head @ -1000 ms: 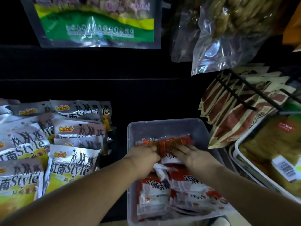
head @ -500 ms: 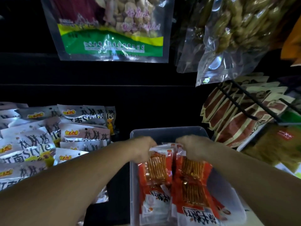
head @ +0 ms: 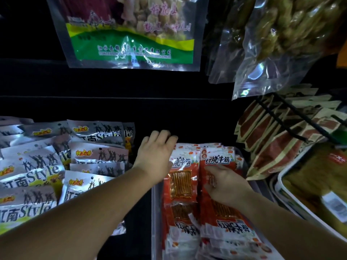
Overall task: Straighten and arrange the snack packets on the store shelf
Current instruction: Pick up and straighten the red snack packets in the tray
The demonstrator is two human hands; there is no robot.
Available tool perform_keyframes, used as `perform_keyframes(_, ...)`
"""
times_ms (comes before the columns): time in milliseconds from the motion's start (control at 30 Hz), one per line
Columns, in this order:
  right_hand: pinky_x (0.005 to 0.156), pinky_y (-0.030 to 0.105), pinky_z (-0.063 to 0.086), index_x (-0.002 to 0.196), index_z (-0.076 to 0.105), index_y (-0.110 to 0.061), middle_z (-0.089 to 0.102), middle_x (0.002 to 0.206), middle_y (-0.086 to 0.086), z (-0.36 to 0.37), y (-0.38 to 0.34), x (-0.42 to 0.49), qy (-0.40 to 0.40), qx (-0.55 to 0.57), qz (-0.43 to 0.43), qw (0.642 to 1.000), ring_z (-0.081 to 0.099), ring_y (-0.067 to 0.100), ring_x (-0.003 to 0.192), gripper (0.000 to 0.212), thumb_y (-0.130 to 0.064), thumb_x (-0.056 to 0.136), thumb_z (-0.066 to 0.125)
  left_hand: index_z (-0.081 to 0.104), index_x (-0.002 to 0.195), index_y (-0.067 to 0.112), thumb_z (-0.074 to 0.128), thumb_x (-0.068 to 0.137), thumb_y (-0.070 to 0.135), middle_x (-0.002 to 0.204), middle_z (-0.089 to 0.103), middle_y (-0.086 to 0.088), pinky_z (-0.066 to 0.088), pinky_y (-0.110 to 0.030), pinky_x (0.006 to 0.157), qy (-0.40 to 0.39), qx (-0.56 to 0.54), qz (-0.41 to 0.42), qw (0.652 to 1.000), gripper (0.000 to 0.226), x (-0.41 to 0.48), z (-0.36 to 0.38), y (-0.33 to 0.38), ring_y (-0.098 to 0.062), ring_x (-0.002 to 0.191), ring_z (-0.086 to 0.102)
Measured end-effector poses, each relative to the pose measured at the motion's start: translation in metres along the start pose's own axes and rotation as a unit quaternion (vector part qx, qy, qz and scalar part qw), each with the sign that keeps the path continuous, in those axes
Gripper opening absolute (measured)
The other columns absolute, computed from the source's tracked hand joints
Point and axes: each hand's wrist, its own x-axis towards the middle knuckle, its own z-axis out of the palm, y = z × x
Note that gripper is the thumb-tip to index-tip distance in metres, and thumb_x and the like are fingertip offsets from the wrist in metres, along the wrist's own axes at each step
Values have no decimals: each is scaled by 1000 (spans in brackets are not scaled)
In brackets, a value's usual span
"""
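Observation:
Red and white snack packets [head: 181,186] lie in two neat rows inside a clear plastic bin [head: 156,218] at the lower middle. My left hand [head: 156,153] rests with straight fingers on the back left corner of the left row. My right hand [head: 226,186] lies flat on the right row of red packets [head: 217,160], fingers relaxed. Neither hand grips a packet.
Silver and yellow packets [head: 47,166] are piled on the shelf at the left. Brown and cream pouches [head: 277,145] hang on black pegs at the right, above a white basket [head: 283,186]. Clear bags [head: 129,34] hang overhead. A dark gap separates the bin from the left pile.
Both hands held the packets' tops upright at the bin's back; the packets now lie flat in two rows, and both hands have opened and rest on them.

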Motion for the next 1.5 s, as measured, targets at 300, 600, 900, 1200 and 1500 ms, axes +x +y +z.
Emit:
perform_keyframes(300, 101, 23, 50, 129, 66, -36, 61, 125, -19, -5, -2, -60, -196, 81, -95, 973, 58, -2, 114, 65, -57, 71, 87, 60, 127, 33, 74, 74, 70, 114, 60, 10, 56, -35, 80, -404, -136, 176, 888, 66, -78, -21, 47, -16, 99, 61)
perform_keyframes(600, 102, 26, 50, 130, 67, -34, 51, 129, -18, 11, 25, -78, -179, 66, -112, 975, 54, 4, 121, 72, -55, 65, 87, 64, 96, 26, 72, 73, 55, 88, 59, 7, 50, -31, 61, -338, 3, 165, 927, 38, -94, -8, 70, -18, 78, 61)
perform_keyframes(900, 97, 37, 54, 137, 57, -42, 61, 137, -10, 18, 11, -68, -146, -137, -106, 974, 60, 19, 120, 44, -26, 97, 58, 53, 69, 24, 59, 93, 9, 71, 53, 3, 46, -35, 57, -349, -41, 97, 931, 29, -79, 7, 72, -21, 68, 56)
perform_keyframes(1200, 64, 27, 45, 131, 58, -29, 57, 98, -12, -30, -6, -29, -129, -194, -85, 969, 57, 15, 93, 48, -1, 92, 57, 66, 99, 24, 61, 101, 29, 84, 64, 6, 46, -27, 59, -397, -203, 8, 895, 8, -36, -13, 48, -10, 74, 60)
perform_keyframes(1500, 71, 45, 53, 111, 56, -19, 58, 104, 9, 0, -20, -34, 223, -234, -142, 936, 61, 35, 91, 55, -17, 65, 85, 34, 150, 21, 75, 78, 15, 138, 42, -8, 39, -43, 102, -105, 100, 39, 989, 83, -24, 2, 36, -31, 129, 42)
